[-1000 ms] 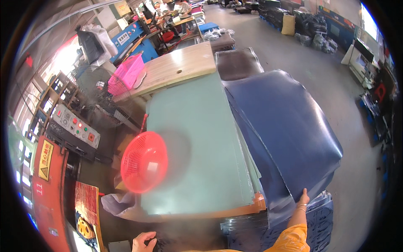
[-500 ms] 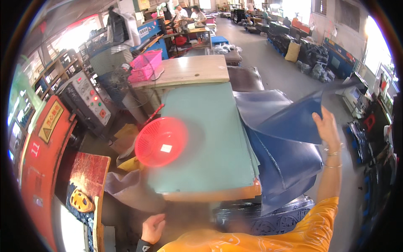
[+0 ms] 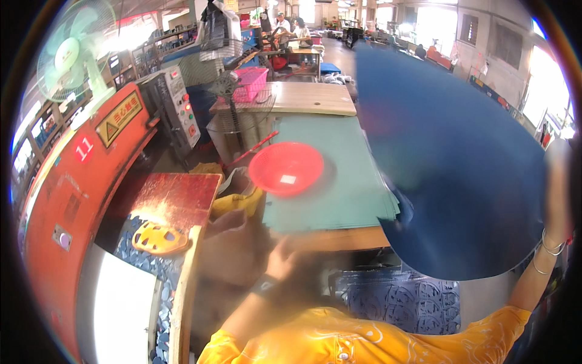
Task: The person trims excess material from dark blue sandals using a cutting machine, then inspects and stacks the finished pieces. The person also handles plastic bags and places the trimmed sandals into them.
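A large dark blue sheet [image 3: 454, 164], smooth and leather-like, hangs raised on the right, blurred by motion. My right hand [image 3: 556, 173] is closed on its far right edge, arm stretched out and fingers smeared. My left hand [image 3: 280, 259] is near the front edge of the table, somewhat blurred, its fingers loosely apart and nothing seen in it. Pale green sheets [image 3: 345, 200] lie stacked on the table in front of me. On them rests a red plastic basket [image 3: 286, 168] with a small white label inside.
To the left stands an orange machine [image 3: 66, 206] beside a red-topped board [image 3: 163, 194]. A yellow cutting-die-like piece [image 3: 159, 238] lies on dark scraps there. Below the table edge are patterned dark sheets [image 3: 403, 303]. A fan [image 3: 233, 91] and a pink crate [image 3: 250, 84] stand farther back.
My right hand has lifted the blue sheet and swung it up to the right, uncovering patterned sheets below. My left hand has moved up toward the table edge. The view has turned left.
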Tool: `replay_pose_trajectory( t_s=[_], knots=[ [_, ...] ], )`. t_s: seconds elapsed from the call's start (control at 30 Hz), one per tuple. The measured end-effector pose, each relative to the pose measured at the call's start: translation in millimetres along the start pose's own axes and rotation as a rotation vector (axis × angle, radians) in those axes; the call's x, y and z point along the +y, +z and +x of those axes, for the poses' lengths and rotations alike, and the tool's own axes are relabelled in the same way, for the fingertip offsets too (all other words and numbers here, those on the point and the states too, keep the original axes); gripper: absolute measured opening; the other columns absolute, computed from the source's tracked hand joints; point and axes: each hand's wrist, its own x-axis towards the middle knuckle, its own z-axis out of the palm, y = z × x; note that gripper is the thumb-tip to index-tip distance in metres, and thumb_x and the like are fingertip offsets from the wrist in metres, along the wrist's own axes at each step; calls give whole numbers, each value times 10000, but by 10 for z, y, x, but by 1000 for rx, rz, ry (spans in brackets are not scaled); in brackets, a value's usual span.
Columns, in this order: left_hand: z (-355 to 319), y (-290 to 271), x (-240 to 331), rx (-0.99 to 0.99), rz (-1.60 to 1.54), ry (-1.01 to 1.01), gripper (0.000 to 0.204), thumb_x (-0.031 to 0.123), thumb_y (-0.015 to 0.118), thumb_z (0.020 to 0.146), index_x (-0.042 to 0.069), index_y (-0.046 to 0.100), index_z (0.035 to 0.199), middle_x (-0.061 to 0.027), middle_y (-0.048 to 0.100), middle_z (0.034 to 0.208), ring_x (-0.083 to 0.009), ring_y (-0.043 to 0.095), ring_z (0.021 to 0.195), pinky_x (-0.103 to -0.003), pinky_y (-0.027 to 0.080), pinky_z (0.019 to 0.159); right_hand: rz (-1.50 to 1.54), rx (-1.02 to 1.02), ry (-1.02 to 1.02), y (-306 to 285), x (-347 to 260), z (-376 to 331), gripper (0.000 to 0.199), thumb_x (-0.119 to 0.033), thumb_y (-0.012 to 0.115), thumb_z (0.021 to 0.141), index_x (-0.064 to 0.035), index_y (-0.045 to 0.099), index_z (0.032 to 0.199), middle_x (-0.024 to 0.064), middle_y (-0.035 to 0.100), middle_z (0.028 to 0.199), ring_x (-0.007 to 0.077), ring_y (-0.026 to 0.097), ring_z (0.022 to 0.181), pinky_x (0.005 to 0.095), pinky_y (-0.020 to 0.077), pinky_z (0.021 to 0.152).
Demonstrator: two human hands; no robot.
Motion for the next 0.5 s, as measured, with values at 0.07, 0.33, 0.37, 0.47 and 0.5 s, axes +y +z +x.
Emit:
replay_pose_trajectory(
  t_s=[0.07, 0.33, 0.37, 0.47, 0.5],
  knots=[
    [-131, 34, -143, -41, 69, -70, 769, 12, 627, 805, 55, 241, 1468, -166, 474, 1340, -258, 513, 1154, -360, 461, 931, 43, 10, -19, -222, -41, 3, 155, -62, 577, 916, 62, 567, 824, 147, 540, 752, 283, 512, 671, 365, 414, 632],
    [-959, 272, -178, -162, -343, -198, 1016, 27, 738, 728, 190, 110, 1510, -167, 335, 1440, -279, 350, 1326, -413, 331, 1069, 183, 406, -217, 64, -930, 725, 314, -145, 522, 928, 29, 482, 670, 141, 451, 646, 308, 467, 587, 421, 422, 611],
    [-986, 262, -127, -96, -368, -199, 1011, 17, 736, 725, 191, 120, 1509, -155, 353, 1422, -268, 369, 1306, -407, 339, 1061, 255, 490, -299, 173, -1018, 837, 312, -136, 517, 925, 29, 475, 664, 140, 450, 641, 306, 464, 578, 414, 420, 604],
    [-883, 153, 39, 9, -695, -101, 820, -35, 727, 709, 104, 320, 1408, -87, 453, 1316, -205, 467, 1173, -350, 393, 988, 360, 535, -229, 429, -1191, 859, 388, -203, 473, 959, 11, 454, 635, 120, 470, 633, 289, 477, 585, 441, 433, 603],
    [-808, 93, 90, -42, -677, -220, 759, -15, 721, 727, 83, 346, 1380, -77, 466, 1311, -197, 479, 1156, -340, 397, 980, 460, 509, -187, 507, -1173, 817, 415, -229, 458, 968, 6, 454, 626, 120, 478, 627, 286, 486, 581, 450, 441, 610]
  ],
)
